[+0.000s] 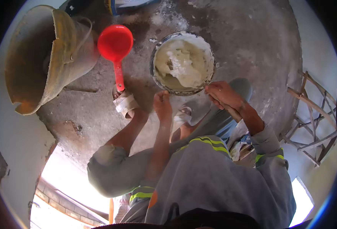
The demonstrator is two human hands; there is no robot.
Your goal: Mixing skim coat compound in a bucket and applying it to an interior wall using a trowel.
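A round mixing bucket holds thick pale grey-beige paste with a whiter lump in it. My left hand is closed at the near-left rim, its fingers pinching the edge. At the near-right rim, my right hand grips a wooden stick, which slants down toward the lower right; its upper end is hidden by the hand. A red plastic dipper lies left of the bucket, its handle beside my left sandalled foot.
A large cracked, yellowed plastic pail stands at the upper left on the stained concrete floor. A wooden frame leans by the right wall. A bag lies at the top edge. A bright opening shows at the lower left.
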